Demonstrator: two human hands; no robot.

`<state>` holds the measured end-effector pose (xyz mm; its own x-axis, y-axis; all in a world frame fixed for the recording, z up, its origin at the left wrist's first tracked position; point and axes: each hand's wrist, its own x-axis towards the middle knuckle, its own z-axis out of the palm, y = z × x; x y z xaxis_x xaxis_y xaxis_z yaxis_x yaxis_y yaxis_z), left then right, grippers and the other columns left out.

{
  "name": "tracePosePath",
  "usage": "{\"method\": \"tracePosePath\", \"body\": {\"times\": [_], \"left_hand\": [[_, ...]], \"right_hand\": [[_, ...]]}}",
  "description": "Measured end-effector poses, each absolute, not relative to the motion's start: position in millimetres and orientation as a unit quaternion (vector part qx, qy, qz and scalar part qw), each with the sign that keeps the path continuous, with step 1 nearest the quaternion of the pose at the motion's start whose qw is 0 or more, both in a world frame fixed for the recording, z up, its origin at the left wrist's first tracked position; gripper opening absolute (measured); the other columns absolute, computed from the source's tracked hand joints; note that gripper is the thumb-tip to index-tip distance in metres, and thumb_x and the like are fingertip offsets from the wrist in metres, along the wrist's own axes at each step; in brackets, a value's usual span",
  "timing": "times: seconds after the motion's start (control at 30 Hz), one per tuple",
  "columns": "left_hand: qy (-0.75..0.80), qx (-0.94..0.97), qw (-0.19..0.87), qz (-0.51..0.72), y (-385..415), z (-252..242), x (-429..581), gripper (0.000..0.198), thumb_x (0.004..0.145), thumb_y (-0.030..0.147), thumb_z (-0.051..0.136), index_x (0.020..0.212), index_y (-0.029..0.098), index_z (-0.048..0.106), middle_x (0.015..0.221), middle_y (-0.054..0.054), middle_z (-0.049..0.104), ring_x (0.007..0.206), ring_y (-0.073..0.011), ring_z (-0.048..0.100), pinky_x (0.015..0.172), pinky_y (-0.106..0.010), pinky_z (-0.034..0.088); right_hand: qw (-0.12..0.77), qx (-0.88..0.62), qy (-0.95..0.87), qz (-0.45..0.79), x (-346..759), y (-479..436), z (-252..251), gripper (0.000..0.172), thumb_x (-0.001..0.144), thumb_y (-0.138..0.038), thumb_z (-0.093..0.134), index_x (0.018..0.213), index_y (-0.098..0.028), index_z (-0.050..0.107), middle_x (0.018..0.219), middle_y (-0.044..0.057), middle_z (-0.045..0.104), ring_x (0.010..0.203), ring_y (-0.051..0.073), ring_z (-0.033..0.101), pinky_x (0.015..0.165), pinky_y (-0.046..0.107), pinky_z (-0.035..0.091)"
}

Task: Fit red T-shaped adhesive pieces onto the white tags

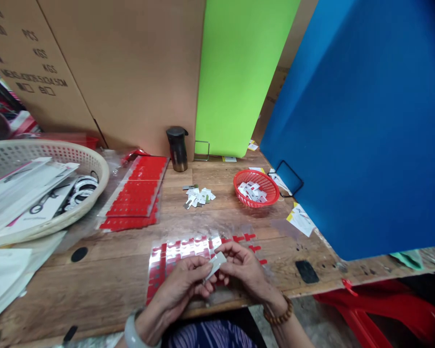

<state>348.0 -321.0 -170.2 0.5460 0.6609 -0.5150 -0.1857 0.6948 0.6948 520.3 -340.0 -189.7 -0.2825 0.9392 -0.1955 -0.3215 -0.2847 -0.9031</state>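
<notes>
My left hand (183, 285) and my right hand (244, 268) meet at the near edge of the wooden table (108, 275). Both pinch a small pale card-like piece (216, 263) between their fingertips. Under the hands lies a glossy sheet of red sticker strips (174, 253). A pale bangle sits on my left wrist and a brown bead bracelet on my right wrist.
A small heap of white pieces (198, 196) lies mid-table, a red basket (256, 188) of similar pieces to its right. A stack of red sticker sheets (136, 193), a dark cup (177, 148), a large cream basket (39, 188) at left. Cardboard, green and blue panels stand behind.
</notes>
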Motion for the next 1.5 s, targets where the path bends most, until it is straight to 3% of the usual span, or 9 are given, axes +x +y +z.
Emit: {"method": "tracePosePath", "body": {"times": [0.33, 0.5, 0.57, 0.67, 0.83, 1.03, 1.3, 1.5], "left_hand": [[0.366, 0.274, 0.863, 0.216, -324, -168, 351, 0.024, 0.068, 0.03, 0.075, 0.073, 0.007, 0.067, 0.067, -0.005, 0.064, 0.045, -0.0025, 0.052, 0.045, -0.011, 0.042], [0.441, 0.302, 0.802, 0.265, -319, -174, 346, 0.028, 0.064, 0.032, 0.077, 0.071, 0.009, 0.062, 0.062, -0.004, 0.065, 0.043, -0.0044, 0.053, 0.043, -0.013, 0.042], [0.476, 0.315, 0.766, 0.297, -316, -179, 344, 0.029, 0.064, 0.033, 0.076, 0.073, 0.01, 0.061, 0.065, -0.004, 0.067, 0.047, -0.0066, 0.057, 0.048, -0.015, 0.046], [0.504, 0.33, 0.728, 0.326, -312, -184, 342, 0.029, 0.067, 0.034, 0.074, 0.077, 0.01, 0.062, 0.07, -0.005, 0.069, 0.054, -0.0086, 0.062, 0.056, -0.018, 0.051], [0.51, 0.349, 0.709, 0.339, -313, -189, 348, 0.03, 0.068, 0.035, 0.073, 0.081, 0.01, 0.063, 0.072, -0.005, 0.069, 0.053, -0.0087, 0.062, 0.056, -0.018, 0.051], [0.507, 0.338, 0.724, 0.323, -318, -198, 357, 0.033, 0.066, 0.037, 0.074, 0.081, 0.01, 0.062, 0.073, -0.006, 0.07, 0.061, -0.0128, 0.067, 0.062, -0.022, 0.054], [0.515, 0.314, 0.717, 0.35, -308, -199, 366, 0.029, 0.064, 0.033, 0.077, 0.075, 0.012, 0.06, 0.07, -0.004, 0.068, 0.066, -0.0149, 0.069, 0.066, -0.023, 0.055], [0.508, 0.317, 0.71, 0.37, -290, -204, 371, 0.024, 0.067, 0.03, 0.075, 0.073, 0.012, 0.059, 0.07, -0.004, 0.068, 0.066, -0.0149, 0.069, 0.065, -0.024, 0.056]], "right_hand": [[0.476, -0.39, -0.38, 0.69, 522, -349, -194, 0.025, 0.071, -0.028, 0.073, 0.09, -0.016, 0.06, 0.059, -0.003, 0.062, 0.05, 0.008, 0.058, 0.048, 0.018, 0.046], [0.464, -0.461, -0.376, 0.656, 535, -351, -199, 0.052, 0.068, -0.028, 0.074, 0.114, -0.023, 0.052, 0.085, -0.001, 0.061, 0.058, 0.008, 0.058, 0.053, 0.02, 0.046], [0.468, -0.541, -0.395, 0.577, 542, -353, -201, 0.04, 0.073, -0.032, 0.068, 0.109, -0.022, 0.053, 0.082, -0.002, 0.058, 0.058, 0.008, 0.055, 0.053, 0.021, 0.045], [0.417, -0.633, -0.475, 0.446, 545, -361, -200, 0.015, 0.084, -0.032, 0.054, 0.084, -0.018, 0.058, 0.07, -0.001, 0.054, 0.06, 0.011, 0.053, 0.057, 0.024, 0.044], [0.327, -0.638, -0.606, 0.345, 528, -378, -192, 0.014, 0.087, -0.017, 0.048, 0.078, -0.019, 0.059, 0.079, 0.001, 0.057, 0.077, 0.015, 0.054, 0.071, 0.028, 0.042], [0.282, -0.649, -0.64, 0.301, 518, -388, -202, 0.016, 0.088, -0.011, 0.043, 0.084, -0.019, 0.057, 0.084, 0.003, 0.053, 0.08, 0.017, 0.053, 0.074, 0.03, 0.042], [0.268, -0.657, -0.656, 0.258, 521, -375, -210, 0.013, 0.085, -0.011, 0.045, 0.075, -0.02, 0.048, 0.079, 0.002, 0.052, 0.076, 0.017, 0.051, 0.071, 0.03, 0.042], [0.312, -0.632, -0.682, 0.196, 528, -356, -214, 0.013, 0.088, -0.017, 0.044, 0.083, -0.021, 0.055, 0.082, 0.005, 0.055, 0.078, 0.019, 0.053, 0.072, 0.033, 0.046]]}}
